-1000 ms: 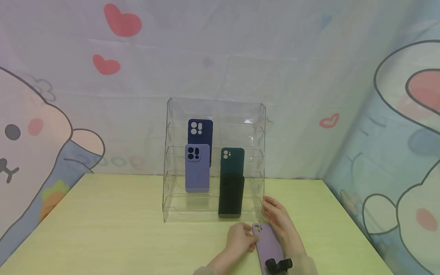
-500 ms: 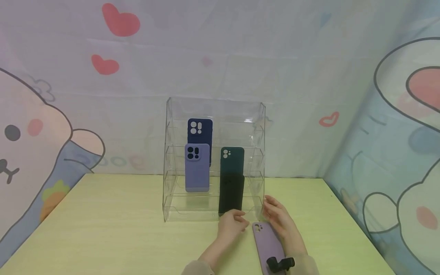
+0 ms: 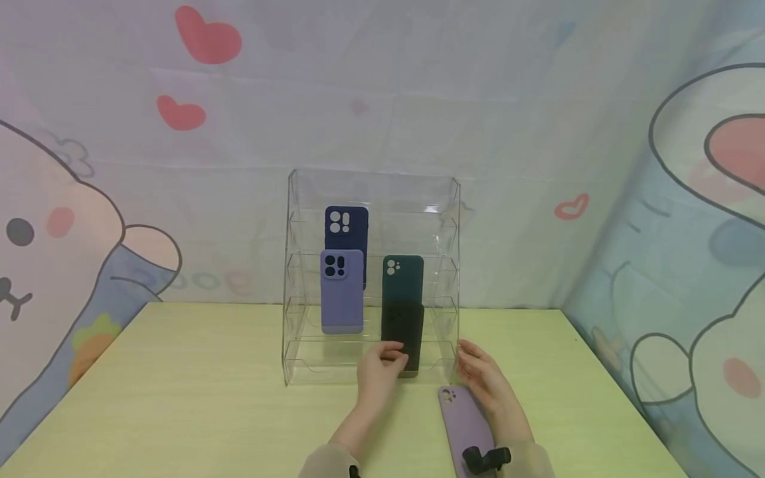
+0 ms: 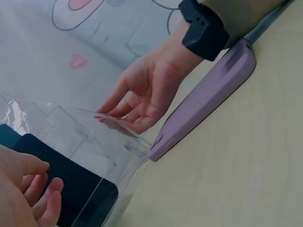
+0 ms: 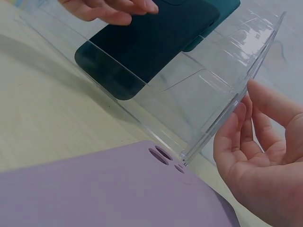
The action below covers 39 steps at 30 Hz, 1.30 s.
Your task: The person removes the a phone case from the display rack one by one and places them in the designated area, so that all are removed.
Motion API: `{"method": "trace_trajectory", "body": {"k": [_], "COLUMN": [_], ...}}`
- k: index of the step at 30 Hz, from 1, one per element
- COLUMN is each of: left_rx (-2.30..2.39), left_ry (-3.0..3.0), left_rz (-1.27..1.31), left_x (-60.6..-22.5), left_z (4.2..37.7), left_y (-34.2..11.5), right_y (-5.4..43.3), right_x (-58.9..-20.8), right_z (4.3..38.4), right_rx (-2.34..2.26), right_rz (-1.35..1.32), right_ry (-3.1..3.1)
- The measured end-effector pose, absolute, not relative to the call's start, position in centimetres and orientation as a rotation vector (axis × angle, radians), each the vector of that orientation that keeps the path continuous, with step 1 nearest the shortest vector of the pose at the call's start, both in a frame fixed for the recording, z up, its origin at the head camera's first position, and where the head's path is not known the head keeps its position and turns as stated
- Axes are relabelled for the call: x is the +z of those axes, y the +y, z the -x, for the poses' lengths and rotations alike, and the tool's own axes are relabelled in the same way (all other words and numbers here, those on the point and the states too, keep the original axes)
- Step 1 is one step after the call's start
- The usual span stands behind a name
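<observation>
A clear tiered acrylic rack (image 3: 335, 378) stands on the table with several phone cases upright in it. My left hand (image 3: 376, 375) is in front of its lower tier, beside the black phone case (image 5: 156, 42), fingers loosely bent and holding nothing. Whether it touches that case cannot be told. At the rack's right side, my right hand (image 3: 487, 382) rests its fingertips against the outer edge of the clear side panel. A pinkish-purple phone case (image 3: 463, 421) lies on the table between my right forearm and the rack's front corner, partly hidden by the wrist camera.
Behind the black case is a dark green phone case (image 3: 403, 279). On the left half of the rack a lavender phone case (image 3: 342, 299) stands before a navy one (image 3: 355, 232). A printed cloth backdrop (image 3: 382, 86) hangs behind the pale table (image 3: 197, 385).
My left hand has moved left and up, away from the pinkish-purple case to the front of the rack by the black case. My right hand stays at the side panel.
</observation>
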<state>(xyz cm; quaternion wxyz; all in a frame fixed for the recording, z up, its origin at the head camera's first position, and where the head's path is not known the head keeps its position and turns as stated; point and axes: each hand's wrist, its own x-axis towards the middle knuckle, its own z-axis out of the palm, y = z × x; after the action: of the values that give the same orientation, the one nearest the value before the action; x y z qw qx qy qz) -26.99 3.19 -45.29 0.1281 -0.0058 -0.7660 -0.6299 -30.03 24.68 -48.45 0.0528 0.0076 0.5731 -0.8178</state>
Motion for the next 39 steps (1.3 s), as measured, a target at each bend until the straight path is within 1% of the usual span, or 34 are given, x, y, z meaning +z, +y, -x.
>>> {"method": "trace_trajectory", "body": {"k": [6,12,39], "left_rx": [-1.847,-1.838,-1.777], "left_ry": [-2.082,-2.010,-2.087], "left_rz": [-0.031,-0.023,-0.042], "left_x": [-45.0,-45.3,-46.5], "left_z": [27.8,28.4,29.3], "left_y": [2.3,2.2,1.8], "right_y": [24.6,24.7,24.6], "right_x": [-48.5,-48.7,-48.6], "right_z": [30.1,30.1,30.1], "right_rx": [-2.488,-2.494,-2.516], "right_rz": [-0.028,-0.029,-0.007], "right_ry": [1.746,1.730,1.713]}}
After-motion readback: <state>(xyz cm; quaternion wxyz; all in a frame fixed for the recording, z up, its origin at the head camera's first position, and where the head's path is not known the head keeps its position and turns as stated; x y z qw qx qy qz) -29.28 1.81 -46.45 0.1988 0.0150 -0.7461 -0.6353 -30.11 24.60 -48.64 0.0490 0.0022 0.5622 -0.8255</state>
